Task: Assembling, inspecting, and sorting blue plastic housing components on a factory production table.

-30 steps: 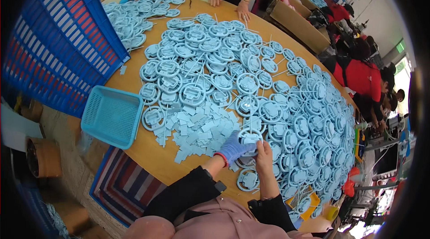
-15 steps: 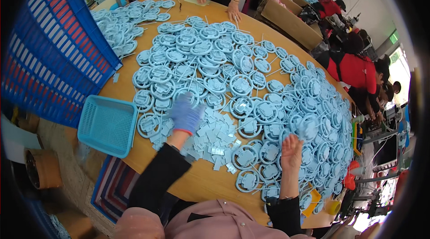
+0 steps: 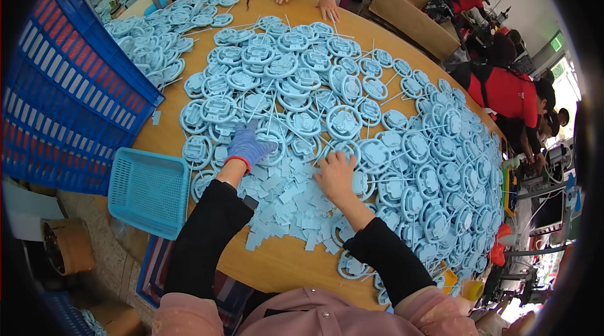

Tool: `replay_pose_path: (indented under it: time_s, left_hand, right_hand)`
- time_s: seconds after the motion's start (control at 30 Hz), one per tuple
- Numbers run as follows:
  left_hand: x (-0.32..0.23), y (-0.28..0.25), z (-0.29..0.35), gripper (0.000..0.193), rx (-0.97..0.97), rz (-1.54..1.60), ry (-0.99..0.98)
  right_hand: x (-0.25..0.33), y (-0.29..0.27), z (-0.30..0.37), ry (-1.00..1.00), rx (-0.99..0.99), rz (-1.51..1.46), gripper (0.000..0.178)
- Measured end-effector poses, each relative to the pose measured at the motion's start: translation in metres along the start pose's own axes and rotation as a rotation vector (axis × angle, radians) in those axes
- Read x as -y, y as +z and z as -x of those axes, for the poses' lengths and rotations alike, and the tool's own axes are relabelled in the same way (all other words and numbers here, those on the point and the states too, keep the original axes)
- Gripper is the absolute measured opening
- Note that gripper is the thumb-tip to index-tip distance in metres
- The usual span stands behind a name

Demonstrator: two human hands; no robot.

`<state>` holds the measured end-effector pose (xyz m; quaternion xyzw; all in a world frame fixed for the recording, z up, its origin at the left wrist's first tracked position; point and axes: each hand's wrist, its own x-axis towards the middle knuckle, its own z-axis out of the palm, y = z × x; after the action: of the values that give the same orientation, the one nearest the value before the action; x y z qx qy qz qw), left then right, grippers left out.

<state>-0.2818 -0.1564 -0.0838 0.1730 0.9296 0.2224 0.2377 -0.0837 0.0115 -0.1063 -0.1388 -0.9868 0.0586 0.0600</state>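
Note:
My left hand [image 3: 250, 145], in a thin purple glove with a red cuff, reaches into the near edge of a heap of light-blue ring-shaped plastic parts [image 3: 344, 123]. Its fingers close at the rim of one such part [image 3: 275, 155]. Each part has a round housing inside the ring, and many show a thin rod. My bare right hand [image 3: 336, 179] is to the right, fingers bent down over the heap's near edge; what lies under the fingertips is hidden. Between and below my hands lie small flat light-blue rectangular plastic pieces [image 3: 280, 201], loosely scattered.
A light-blue plastic basket [image 3: 148, 155] stands at the table's left edge, beside a tall blue slatted crate [image 3: 75, 84]. Ring parts pile high on the right. Across the wooden table [image 3: 264, 267], a person's hands [image 3: 327, 4] rest near the far edge. Others work at right.
My right hand has swung left from the right-hand pile, where a blurred part was beside it, to the middle. My left hand has shifted slightly up and left.

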Motion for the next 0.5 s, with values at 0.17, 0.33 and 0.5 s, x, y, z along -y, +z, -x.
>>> replay_pose_path:
  time_s: [0.17,0.33,0.5]
  left_hand:
    - [-0.004,0.005,0.015,0.083,0.122,0.212,0.055]
    - [0.025,0.003,0.075,0.055,0.062,0.91,0.155]
    - [0.069,-0.009,0.1,0.052,0.032,1.625,0.195]
  right_hand:
    - [-0.009,0.023,0.028,0.006,-0.06,0.103,0.012]
    - [-0.011,0.028,0.043,-0.026,-0.233,0.101,0.009]
    - [-0.006,0.015,0.05,-0.089,-0.14,0.121,0.013]
